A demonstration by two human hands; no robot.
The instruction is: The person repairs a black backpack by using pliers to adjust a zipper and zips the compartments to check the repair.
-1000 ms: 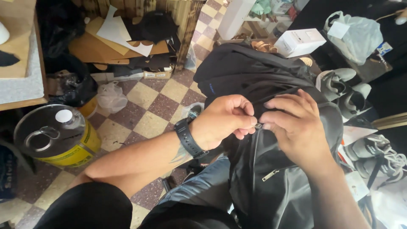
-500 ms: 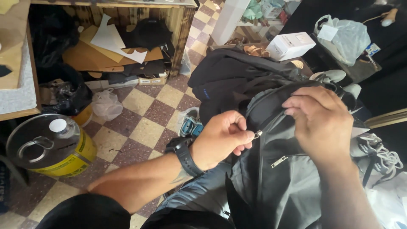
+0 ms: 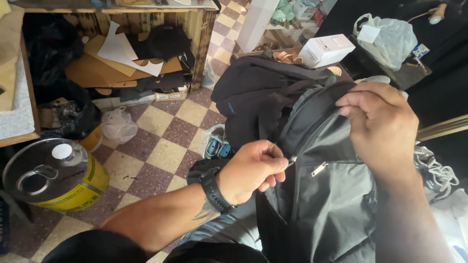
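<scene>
A grey backpack (image 3: 326, 195) rests upright on the person's lap, filling the lower right of the view, its main zip running up the front in a curve. The left hand (image 3: 251, 170) has its grip pinched together on the small metal zip pull (image 3: 291, 159), thumb and forefinger closed on it at the middle of the zip track. A black wristwatch (image 3: 214, 191) sits on that wrist. The right hand (image 3: 382, 126) has its grip clamped on the fabric at the top of the backpack, just beside the upper end of the zip (a second, smaller zip pull (image 3: 319, 169) lies on the front pocket, between the two hands).

Behind the backpack lies a dark garment (image 3: 253, 95), heaped on the checked tile floor (image 3: 161, 146). A white box (image 3: 325, 49) stands beyond it. To the left, a yellow metal can (image 3: 53, 180) with a white cap stands on the floor, and a crumpled plastic bag (image 3: 118, 125) lies near it, below a wooden shelf stacked with cardboard pieces (image 3: 97, 68).
</scene>
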